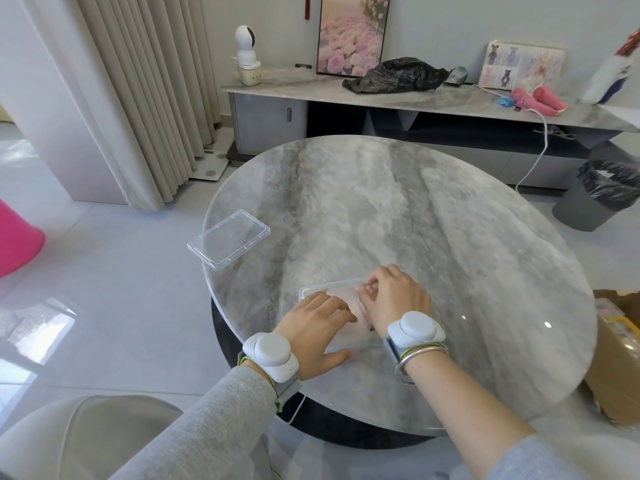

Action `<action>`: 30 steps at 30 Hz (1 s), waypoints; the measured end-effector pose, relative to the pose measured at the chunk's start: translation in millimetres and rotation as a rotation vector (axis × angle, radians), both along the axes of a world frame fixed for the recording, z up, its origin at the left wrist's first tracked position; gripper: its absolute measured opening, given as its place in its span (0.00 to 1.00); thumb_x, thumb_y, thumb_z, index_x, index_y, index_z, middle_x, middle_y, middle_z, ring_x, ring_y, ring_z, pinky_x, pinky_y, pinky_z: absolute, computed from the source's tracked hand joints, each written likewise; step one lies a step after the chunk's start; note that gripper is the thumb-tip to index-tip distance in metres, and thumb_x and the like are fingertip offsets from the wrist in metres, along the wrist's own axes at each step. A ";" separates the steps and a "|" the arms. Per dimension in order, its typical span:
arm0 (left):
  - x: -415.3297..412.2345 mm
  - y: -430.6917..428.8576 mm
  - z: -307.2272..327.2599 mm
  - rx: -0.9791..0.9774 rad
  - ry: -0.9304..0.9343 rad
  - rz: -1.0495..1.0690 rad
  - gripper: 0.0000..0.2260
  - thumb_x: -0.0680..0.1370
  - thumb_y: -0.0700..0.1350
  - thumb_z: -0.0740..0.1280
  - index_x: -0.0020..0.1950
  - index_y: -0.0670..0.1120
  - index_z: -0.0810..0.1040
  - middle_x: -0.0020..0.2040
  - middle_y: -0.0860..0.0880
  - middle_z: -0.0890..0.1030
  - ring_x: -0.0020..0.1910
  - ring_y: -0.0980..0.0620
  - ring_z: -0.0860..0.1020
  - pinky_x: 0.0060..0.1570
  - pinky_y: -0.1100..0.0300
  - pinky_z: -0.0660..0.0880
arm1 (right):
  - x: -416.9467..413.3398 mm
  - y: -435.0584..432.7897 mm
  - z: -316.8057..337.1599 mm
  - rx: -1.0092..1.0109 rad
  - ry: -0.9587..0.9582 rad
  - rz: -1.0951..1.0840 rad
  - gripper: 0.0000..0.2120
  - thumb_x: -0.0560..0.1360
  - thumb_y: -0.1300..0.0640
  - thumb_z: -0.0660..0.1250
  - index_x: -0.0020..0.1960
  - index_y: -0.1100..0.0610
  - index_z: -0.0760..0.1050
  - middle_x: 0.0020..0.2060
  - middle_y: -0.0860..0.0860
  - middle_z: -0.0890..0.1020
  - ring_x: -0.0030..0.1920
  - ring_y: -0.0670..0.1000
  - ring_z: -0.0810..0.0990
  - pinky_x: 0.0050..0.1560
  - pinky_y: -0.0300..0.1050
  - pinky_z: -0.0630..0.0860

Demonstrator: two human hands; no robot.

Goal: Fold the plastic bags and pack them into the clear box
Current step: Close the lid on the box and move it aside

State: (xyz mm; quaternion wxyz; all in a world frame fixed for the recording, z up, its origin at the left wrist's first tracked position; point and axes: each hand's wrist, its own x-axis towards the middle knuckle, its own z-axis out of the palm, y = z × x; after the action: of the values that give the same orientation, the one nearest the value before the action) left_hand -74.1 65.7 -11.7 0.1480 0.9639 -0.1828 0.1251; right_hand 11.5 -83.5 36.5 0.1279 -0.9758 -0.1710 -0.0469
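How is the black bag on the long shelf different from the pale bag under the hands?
The black bag is dark and crumpled; the pale bag is see-through. The black bag lies untouched on the cabinet; the pale bag is under the left hand and right hand at the clear box. Both are plastic.

Whitish bag [341, 296] in clear box [306, 292]

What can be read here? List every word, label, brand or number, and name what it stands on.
No text is legible in this view.
Picture card with bear figures, on the sideboard: any print is too small to read.
Small blue box on the same sideboard: blurred.
Contents of the cardboard box at the right: blurred.
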 end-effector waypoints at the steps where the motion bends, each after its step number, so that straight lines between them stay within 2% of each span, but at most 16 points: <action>1: 0.0 0.3 1.9 -0.005 -0.055 0.023 0.21 0.75 0.60 0.61 0.59 0.47 0.78 0.54 0.50 0.78 0.52 0.48 0.77 0.60 0.51 0.73 | 0.4 -4.3 0.1 0.082 -0.022 -0.022 0.08 0.77 0.46 0.62 0.49 0.49 0.74 0.50 0.46 0.77 0.49 0.53 0.78 0.41 0.44 0.68; 4: 0.0 0.4 13.8 0.009 -0.233 0.158 0.16 0.77 0.60 0.64 0.47 0.47 0.77 0.43 0.51 0.76 0.41 0.49 0.74 0.46 0.55 0.72 | 4.6 -20.1 -3.7 0.244 -0.067 -0.116 0.04 0.76 0.51 0.63 0.49 0.50 0.73 0.50 0.48 0.78 0.44 0.59 0.79 0.39 0.46 0.70; 6: 0.3 2.7 16.5 0.045 -0.301 0.216 0.16 0.78 0.57 0.63 0.38 0.47 0.75 0.35 0.52 0.73 0.34 0.49 0.71 0.40 0.56 0.69 | 8.2 -27.2 -7.4 0.253 -0.021 -0.158 0.05 0.76 0.52 0.63 0.51 0.50 0.73 0.49 0.49 0.79 0.43 0.58 0.79 0.41 0.47 0.73; 10: -1.9 3.2 7.3 0.129 -0.281 0.199 0.20 0.80 0.56 0.59 0.32 0.48 0.76 0.30 0.52 0.73 0.31 0.49 0.71 0.43 0.53 0.71 | 8.9 -38.3 -11.1 0.235 0.095 -0.158 0.08 0.75 0.50 0.65 0.54 0.49 0.71 0.49 0.47 0.78 0.44 0.56 0.79 0.41 0.44 0.71; 13: -1.1 3.5 3.5 0.162 -0.270 0.211 0.20 0.80 0.56 0.58 0.33 0.49 0.77 0.31 0.53 0.75 0.31 0.49 0.72 0.47 0.53 0.71 | 5.6 -38.4 -11.4 0.225 0.104 -0.139 0.09 0.75 0.49 0.66 0.54 0.49 0.71 0.49 0.46 0.77 0.44 0.54 0.79 0.40 0.44 0.69; 15: -0.8 3.3 3.9 0.146 -0.268 0.210 0.20 0.81 0.55 0.58 0.33 0.49 0.77 0.31 0.52 0.74 0.31 0.49 0.72 0.46 0.53 0.71 | 2.8 -37.1 -9.7 0.206 0.075 -0.119 0.10 0.75 0.49 0.66 0.55 0.49 0.71 0.50 0.47 0.76 0.45 0.54 0.78 0.40 0.43 0.68; 18: 0.2 7.2 9.3 0.008 -0.283 0.242 0.18 0.81 0.52 0.57 0.37 0.48 0.78 0.34 0.52 0.76 0.35 0.49 0.73 0.43 0.54 0.70 | 0.4 -36.9 -5.7 0.216 0.014 -0.043 0.12 0.74 0.51 0.67 0.56 0.49 0.71 0.52 0.47 0.74 0.49 0.51 0.77 0.39 0.43 0.69; 21: 7.5 22.9 17.3 -0.159 -0.289 0.414 0.14 0.80 0.50 0.56 0.43 0.48 0.78 0.41 0.51 0.77 0.40 0.47 0.74 0.41 0.53 0.69 | -1.9 -32.8 -2.2 0.282 -0.032 0.041 0.10 0.74 0.52 0.67 0.54 0.49 0.73 0.50 0.46 0.74 0.51 0.49 0.74 0.40 0.45 0.71; 25: 22.8 54.1 9.6 -0.208 -0.211 0.611 0.09 0.78 0.47 0.58 0.47 0.47 0.78 0.43 0.49 0.77 0.42 0.44 0.77 0.41 0.54 0.72 | -8.9 -22.3 -11.1 0.287 -0.091 0.152 0.06 0.71 0.54 0.69 0.46 0.51 0.75 0.45 0.47 0.75 0.49 0.51 0.74 0.41 0.45 0.72; 28: 31.3 70.1 -2.8 -0.209 -0.097 0.754 0.12 0.80 0.47 0.60 0.59 0.43 0.77 0.54 0.43 0.79 0.55 0.39 0.76 0.51 0.48 0.72 | -17.0 -19.4 -24.6 0.205 -0.206 0.236 0.03 0.69 0.53 0.68 0.40 0.50 0.75 0.40 0.47 0.76 0.43 0.52 0.76 0.36 0.41 0.68; 30: 34.2 81.5 -16.3 -0.081 0.040 0.808 0.22 0.82 0.51 0.58 0.72 0.41 0.67 0.69 0.41 0.72 0.69 0.39 0.68 0.66 0.46 0.64 | -20.8 -17.5 -31.2 0.146 -0.269 0.312 0.07 0.71 0.50 0.61 0.38 0.51 0.75 0.38 0.47 0.77 0.40 0.52 0.77 0.34 0.40 0.69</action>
State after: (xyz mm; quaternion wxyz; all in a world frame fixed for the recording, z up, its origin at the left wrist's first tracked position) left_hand -39.9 147.2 -28.0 0.1281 0.9538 0.2186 0.1613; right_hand -9.3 -101.0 5.3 0.1800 -0.9106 -0.3316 -0.1687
